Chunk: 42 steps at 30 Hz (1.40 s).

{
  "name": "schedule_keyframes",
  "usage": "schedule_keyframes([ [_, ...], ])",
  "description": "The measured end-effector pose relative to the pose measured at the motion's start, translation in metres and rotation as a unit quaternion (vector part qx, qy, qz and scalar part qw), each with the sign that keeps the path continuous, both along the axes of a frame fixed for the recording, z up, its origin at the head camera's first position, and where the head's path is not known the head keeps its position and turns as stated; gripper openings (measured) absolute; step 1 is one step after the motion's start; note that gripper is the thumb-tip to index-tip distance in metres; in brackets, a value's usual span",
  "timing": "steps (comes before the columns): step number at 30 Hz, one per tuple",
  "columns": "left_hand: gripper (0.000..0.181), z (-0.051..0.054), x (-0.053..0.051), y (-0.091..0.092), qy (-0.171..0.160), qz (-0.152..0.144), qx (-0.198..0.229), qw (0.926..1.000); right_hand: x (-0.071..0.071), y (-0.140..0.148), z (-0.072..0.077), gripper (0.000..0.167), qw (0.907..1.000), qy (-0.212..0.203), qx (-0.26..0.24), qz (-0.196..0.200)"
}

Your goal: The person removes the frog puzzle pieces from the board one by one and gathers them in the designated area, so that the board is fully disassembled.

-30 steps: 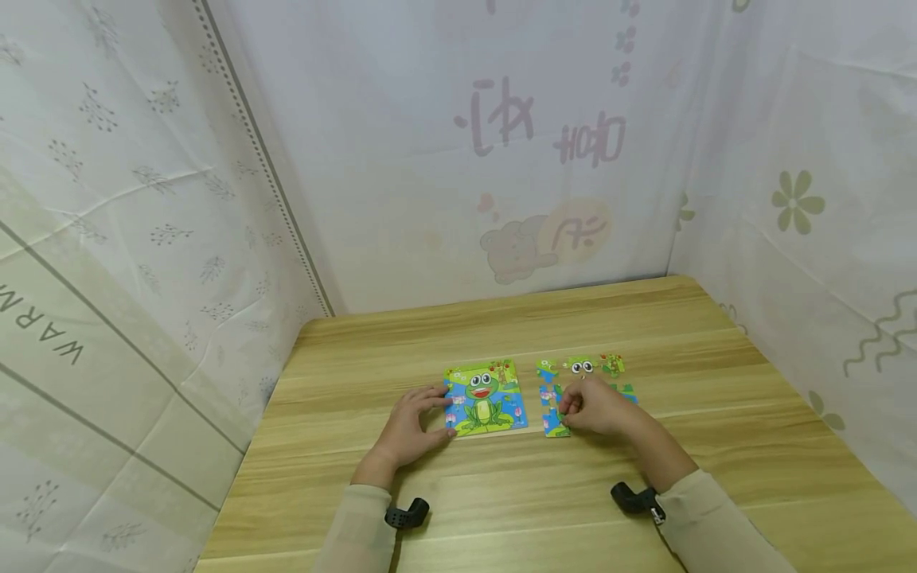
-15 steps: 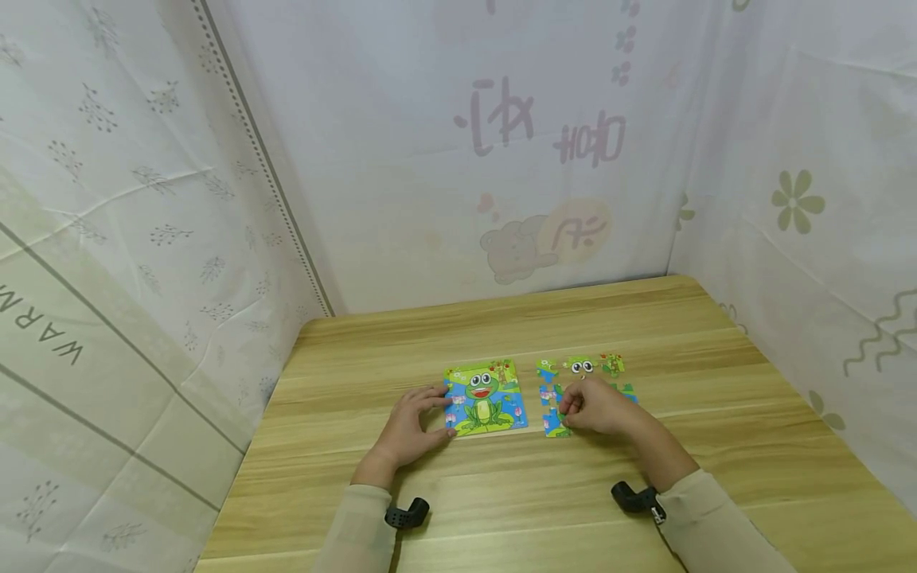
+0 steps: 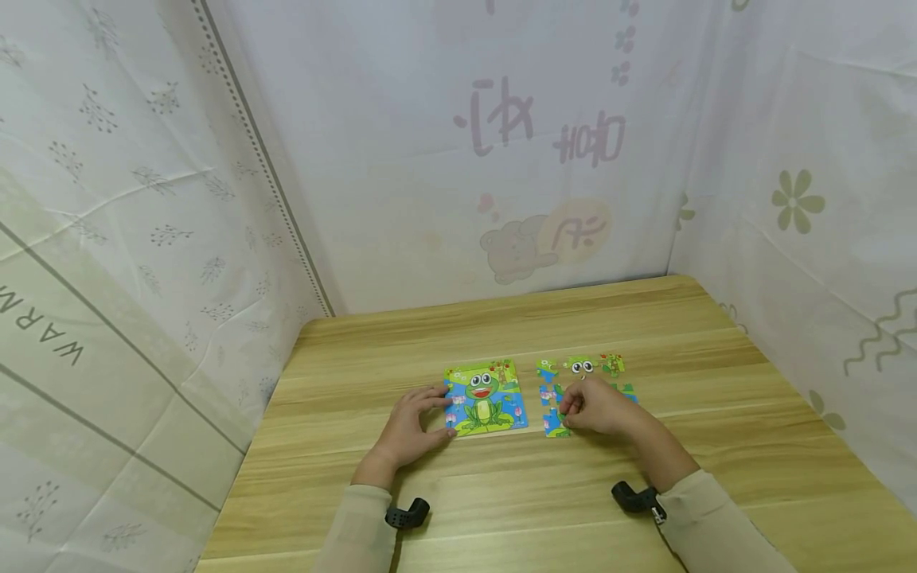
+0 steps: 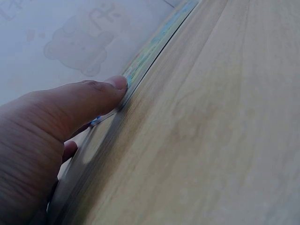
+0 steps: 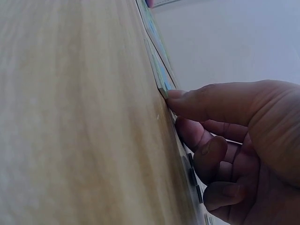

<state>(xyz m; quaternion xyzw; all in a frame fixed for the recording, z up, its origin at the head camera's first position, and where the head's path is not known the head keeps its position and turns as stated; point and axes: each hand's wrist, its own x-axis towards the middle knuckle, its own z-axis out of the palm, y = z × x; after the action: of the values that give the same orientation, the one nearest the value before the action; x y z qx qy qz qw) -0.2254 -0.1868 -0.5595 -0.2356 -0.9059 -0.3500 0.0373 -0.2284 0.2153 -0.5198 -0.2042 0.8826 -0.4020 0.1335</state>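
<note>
A square frog picture board lies flat on the table. My left hand rests at its left side, fingers spread loosely, with the thumb touching the board's edge in the left wrist view. To the right lie flat puzzle pieces of a matching frog picture, with gaps among them. Over these, my right hand has curled fingers and pinches a puzzle piece near the lower left, thumb tip on its edge. The hand hides much of that piece and the middle of the puzzle.
The wooden table extends around both pictures. A piece with the frog's eyes and a tree piece lie beyond the right hand. Printed curtains stand behind and at both sides. Each wrist wears a black strap mount.
The piece under the right hand's fingertips shifts slightly, leaving a small gap at the lower left pieces. The left hand and the picture board stay in place.
</note>
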Motion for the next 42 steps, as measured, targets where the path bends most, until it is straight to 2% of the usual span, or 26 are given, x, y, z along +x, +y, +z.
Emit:
schedule_keyframes([
  [9,0.053,0.000,0.000,-0.001,0.005,-0.001,-0.001,1.0000,0.001,-0.001,0.000,0.011,1.0000,-0.006,0.004,-0.006],
  [22,0.054,0.000,0.000,-0.001,0.003,-0.001,0.004,1.0000,0.000,0.000,0.003,0.010,0.9997,0.007,-0.001,-0.025],
  [37,0.054,0.001,0.001,0.000,-0.002,0.003,0.005,1.0000,-0.007,-0.020,0.009,0.010,0.9995,0.026,0.012,-0.013],
  [42,0.054,0.002,0.002,0.000,0.000,0.001,0.006,1.0000,-0.011,-0.030,0.012,0.011,0.9985,0.033,0.042,-0.014],
])
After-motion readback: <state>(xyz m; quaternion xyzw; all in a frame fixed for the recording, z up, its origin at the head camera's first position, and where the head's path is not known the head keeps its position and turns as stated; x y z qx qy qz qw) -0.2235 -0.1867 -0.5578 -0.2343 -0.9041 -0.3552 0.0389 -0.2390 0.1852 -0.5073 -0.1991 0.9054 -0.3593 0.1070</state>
